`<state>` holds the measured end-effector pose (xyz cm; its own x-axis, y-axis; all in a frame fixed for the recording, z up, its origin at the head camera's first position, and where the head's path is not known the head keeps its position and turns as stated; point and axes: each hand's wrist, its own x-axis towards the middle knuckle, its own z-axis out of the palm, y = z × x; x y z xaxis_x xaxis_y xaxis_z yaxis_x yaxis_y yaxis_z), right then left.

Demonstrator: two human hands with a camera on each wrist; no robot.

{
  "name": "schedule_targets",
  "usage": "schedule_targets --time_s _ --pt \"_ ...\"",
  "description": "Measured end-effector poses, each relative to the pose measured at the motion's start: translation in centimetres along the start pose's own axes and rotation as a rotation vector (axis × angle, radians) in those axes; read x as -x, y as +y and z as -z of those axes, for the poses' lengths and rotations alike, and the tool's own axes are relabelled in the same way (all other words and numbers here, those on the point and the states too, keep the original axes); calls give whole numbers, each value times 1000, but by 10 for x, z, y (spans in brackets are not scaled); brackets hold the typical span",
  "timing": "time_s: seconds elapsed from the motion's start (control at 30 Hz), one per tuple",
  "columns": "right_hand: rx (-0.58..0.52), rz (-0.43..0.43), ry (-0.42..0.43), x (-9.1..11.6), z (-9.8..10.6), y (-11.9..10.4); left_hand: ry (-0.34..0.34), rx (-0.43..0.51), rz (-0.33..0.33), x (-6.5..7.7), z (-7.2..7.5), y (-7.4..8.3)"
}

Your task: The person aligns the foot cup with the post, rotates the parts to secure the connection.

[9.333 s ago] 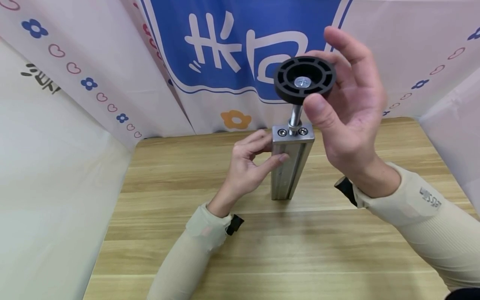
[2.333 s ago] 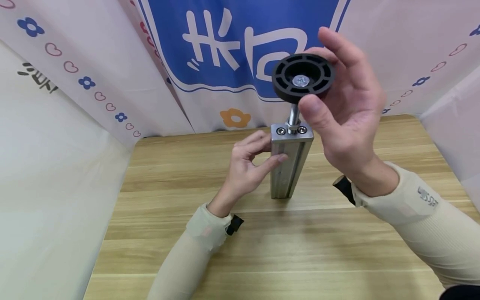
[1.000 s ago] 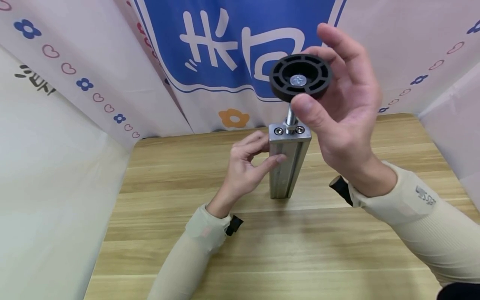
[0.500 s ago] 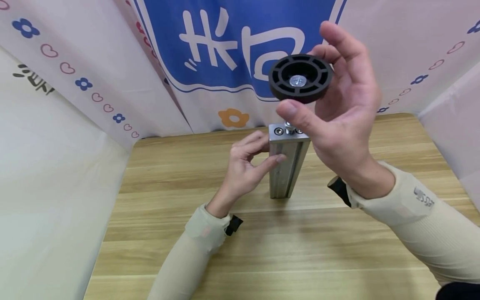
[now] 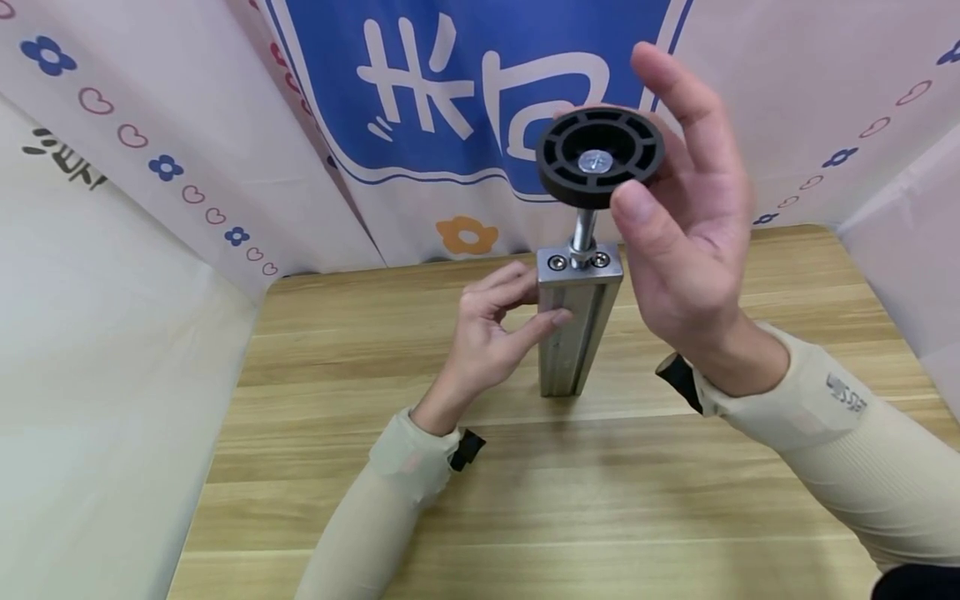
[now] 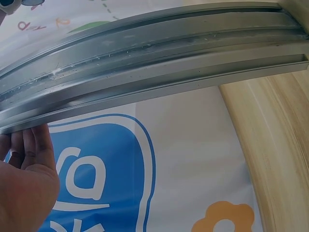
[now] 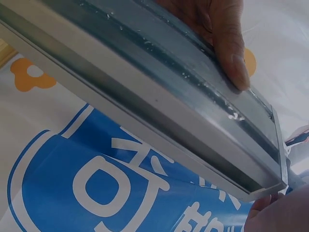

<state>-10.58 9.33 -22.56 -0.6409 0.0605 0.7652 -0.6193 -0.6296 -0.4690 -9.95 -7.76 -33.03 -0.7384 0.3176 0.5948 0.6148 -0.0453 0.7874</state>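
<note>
Levelling foot [image 5: 598, 157], seen from above, over the middle of the bench [image 5: 360, 400]. Its black ribbed disc lies face up on a bright metal stem [image 5: 585, 225], which runs down to a nut [image 5: 582, 252] at the end plate [image 5: 580, 275] of a slotted aluminium profile [image 5: 573, 337]; a socket-head screw lies on either side. The profile stands on end, in from the far edge of the bench, between its two side edges. Stem and profile share one upright long axis, with the disc above the plate and apart from it.

Right hand [image 5: 693, 221]: the nearer to the disc, at its right. The thumb meets the near right rim, other fingers pass behind the far rim, mostly hidden, and one finger stands raised; the hold reads as a light pinch.

Left hand [image 5: 489, 337]: lower, left of the axis. It grips the profile below the end plate, thumb across the near face, fingers toward the far side. The turning relation, as judged: right fingers around the axis, left fingers beside it.
</note>
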Motion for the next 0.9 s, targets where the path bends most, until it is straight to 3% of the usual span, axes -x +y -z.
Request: schedule_targets --time_s 0.33,0.57,0.9 --pt "140 22 66 -2 -11 -3 -3 15 -17 0 1 -2" --pt "224 45 63 -4 -16 -1 -3 11 -15 0 1 -1" --pt "161 2 41 -1 -7 1 1 2 -1 0 1 1"
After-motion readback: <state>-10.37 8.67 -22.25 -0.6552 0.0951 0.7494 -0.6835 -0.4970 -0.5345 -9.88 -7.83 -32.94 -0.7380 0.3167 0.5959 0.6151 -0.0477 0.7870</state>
